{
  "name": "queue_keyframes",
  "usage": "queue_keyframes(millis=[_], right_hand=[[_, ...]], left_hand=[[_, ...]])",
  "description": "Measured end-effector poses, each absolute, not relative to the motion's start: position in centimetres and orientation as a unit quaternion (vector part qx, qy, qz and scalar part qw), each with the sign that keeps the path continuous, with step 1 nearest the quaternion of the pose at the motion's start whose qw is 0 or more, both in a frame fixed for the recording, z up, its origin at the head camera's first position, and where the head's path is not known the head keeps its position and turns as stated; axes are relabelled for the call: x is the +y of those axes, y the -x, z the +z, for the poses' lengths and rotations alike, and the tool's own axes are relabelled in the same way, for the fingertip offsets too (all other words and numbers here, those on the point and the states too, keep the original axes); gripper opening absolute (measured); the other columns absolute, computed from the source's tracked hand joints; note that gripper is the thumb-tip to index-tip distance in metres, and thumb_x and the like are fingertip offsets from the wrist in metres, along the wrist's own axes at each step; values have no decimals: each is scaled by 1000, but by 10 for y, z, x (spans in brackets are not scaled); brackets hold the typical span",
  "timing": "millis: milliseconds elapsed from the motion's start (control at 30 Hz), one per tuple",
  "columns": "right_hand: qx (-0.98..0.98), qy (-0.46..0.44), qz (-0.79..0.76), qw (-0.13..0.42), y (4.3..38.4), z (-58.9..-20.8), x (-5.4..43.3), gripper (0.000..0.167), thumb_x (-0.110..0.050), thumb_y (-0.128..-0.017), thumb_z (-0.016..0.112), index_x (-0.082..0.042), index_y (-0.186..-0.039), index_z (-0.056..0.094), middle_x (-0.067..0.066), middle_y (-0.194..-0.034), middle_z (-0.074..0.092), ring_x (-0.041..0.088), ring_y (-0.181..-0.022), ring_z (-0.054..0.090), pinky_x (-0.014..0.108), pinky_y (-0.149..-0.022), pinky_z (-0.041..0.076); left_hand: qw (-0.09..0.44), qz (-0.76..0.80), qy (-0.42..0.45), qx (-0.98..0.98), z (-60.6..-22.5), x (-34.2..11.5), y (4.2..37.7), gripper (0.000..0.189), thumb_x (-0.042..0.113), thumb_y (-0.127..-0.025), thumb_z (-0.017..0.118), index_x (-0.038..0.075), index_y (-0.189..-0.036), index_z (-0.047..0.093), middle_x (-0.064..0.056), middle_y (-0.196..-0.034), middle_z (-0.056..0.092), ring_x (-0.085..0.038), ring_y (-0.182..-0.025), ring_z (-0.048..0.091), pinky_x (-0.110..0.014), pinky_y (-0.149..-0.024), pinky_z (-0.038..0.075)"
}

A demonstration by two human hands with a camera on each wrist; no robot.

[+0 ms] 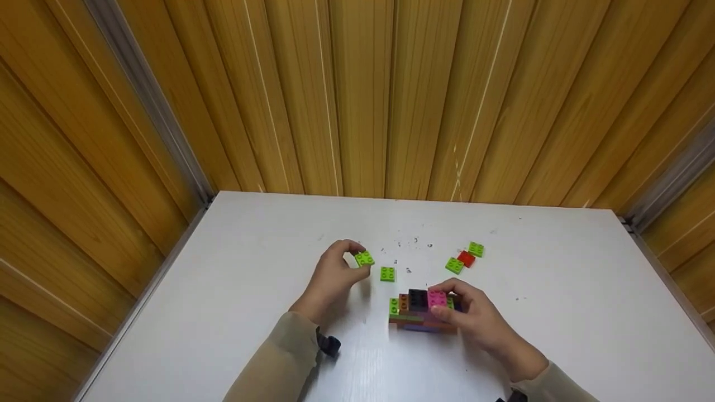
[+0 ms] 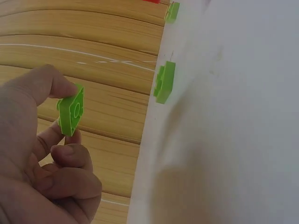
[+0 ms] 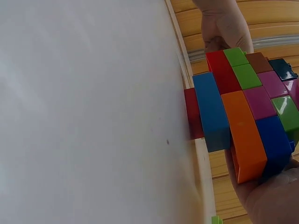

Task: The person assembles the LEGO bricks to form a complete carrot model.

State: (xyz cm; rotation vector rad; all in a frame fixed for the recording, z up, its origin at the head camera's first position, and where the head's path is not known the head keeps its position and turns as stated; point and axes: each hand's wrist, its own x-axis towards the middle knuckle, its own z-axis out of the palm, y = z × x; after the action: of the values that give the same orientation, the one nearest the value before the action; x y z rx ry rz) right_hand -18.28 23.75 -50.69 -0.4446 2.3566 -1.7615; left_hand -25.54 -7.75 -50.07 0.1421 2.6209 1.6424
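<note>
Between thumb and fingertips, my left hand (image 1: pixel 333 277) pinches a small lime-green toy brick (image 1: pixel 365 258) above the table. The left wrist view shows this brick's hollow underside. My right hand (image 1: pixel 477 315) grips the right end of a multicoloured stack of toy bricks (image 1: pixel 410 319), its thumb in front and fingers behind. On top of the stack are a black brick (image 1: pixel 417 300) and a pink brick (image 1: pixel 437 297). In the right wrist view an orange brick (image 3: pixel 245 133) and a blue brick (image 3: pixel 211 112) show low on it. Beside the left hand lies another lime-green brick (image 1: pixel 387 273).
Right of centre on the white table (image 1: pixel 268 245), a red brick (image 1: pixel 466 258) lies between a near green brick (image 1: pixel 454 265) and a far green brick (image 1: pixel 476 249). Dark specks mark the tabletop. Wood-patterned panels (image 1: pixel 363 100) rise behind the table and at both sides.
</note>
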Motion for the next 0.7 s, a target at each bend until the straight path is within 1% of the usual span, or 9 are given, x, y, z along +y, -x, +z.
queue_keyframes(millis=[200,367,567,700], right_hand=[[789,153,-589,86,183,-507,239,32,-14,-105,80,-2,-133,71,19,-135,73,19,-113,72,26,-98,57],[785,151,-593,90,183,-506,238,32,-14,-105,80,-2,-133,71,17,-133,73,20,-112,73,28,-97,59],[781,152,-599,93,184,-507,238,32,-14,-105,79,-1,-133,70,13,-133,73,20,-113,74,28,-97,59],[781,156,-598,94,184,-507,238,31,-14,-106,79,-2,-133,70,14,-134,73,20,-114,74,28,-99,58]], left_hand=[[26,541,-95,835,-486,-71,246,34,21,-95,82,18,-128,71,-4,-132,66,-18,-87,53,-31,-76,49],[34,547,-144,824,-476,-65,237,34,20,-96,81,20,-128,71,-3,-132,63,-15,-80,50,-27,-71,47],[44,538,-189,821,-469,-59,225,33,19,-95,83,21,-126,71,-1,-127,62,-13,-79,50,-26,-71,46],[53,522,-207,826,-466,-53,219,32,20,-95,85,22,-125,71,4,-124,64,-12,-84,52,-25,-75,47]])
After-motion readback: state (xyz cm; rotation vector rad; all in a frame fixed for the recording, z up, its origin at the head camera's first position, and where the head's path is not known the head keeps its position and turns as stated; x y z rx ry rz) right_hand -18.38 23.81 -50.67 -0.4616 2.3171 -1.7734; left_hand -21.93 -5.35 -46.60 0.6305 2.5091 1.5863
